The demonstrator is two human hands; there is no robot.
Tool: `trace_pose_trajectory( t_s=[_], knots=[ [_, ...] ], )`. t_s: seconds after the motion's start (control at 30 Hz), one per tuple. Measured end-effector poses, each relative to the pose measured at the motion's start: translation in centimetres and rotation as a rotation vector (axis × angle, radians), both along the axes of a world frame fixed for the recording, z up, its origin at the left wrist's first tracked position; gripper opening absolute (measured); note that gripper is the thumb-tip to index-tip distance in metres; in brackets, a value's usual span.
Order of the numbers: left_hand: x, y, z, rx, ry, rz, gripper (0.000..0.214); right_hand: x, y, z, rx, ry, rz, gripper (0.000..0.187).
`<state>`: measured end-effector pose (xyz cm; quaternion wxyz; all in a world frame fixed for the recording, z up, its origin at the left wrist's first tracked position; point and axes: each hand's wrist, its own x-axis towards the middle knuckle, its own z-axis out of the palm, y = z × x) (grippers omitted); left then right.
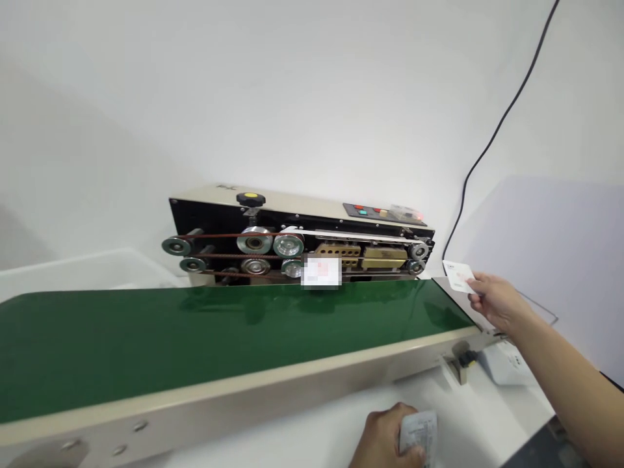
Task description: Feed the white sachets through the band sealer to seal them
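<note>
one blurry pack (pixel 322 271) is at the band sealer (pixel 299 221). not in yet: the white pack (pixel 457 275) your right hand (pixel 493 300) pinches, three o'clock; the gray pack (pixel 424 434) your left hand (pixel 387 437) grips, five o'clock.

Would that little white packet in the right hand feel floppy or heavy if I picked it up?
The white packet is probably fairly stiff, since it sticks out without drooping from the right hand, which grips only one end. It's likely light, being small and thin-looking. With its flat shape, it seems unlikely to roll.
</note>
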<state>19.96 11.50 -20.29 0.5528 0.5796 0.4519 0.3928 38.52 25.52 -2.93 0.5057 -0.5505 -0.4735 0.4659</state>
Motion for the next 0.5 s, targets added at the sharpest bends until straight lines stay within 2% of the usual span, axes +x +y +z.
trace_pose_trajectory(
  t_s=[0.2, 0.37, 0.5],
  knots=[
    [0.0, -0.1, 0.2, -0.014, 0.008, -0.006, 0.028, -0.9, 2.6, -0.2, -0.06, -0.017, 0.013, 0.01],
    [-0.1, -0.1, 0.0, -0.022, 0.03, -0.011, 0.027, -2.1, 3.2, -0.3, -0.113, 0.007, -0.015, 0.016],
    [-0.1, -0.1, -0.2, -0.014, 0.094, -0.012, 0.028, -2.9, 3.4, -0.1, -0.129, 0.002, -0.024, 0.015]
  ],
)
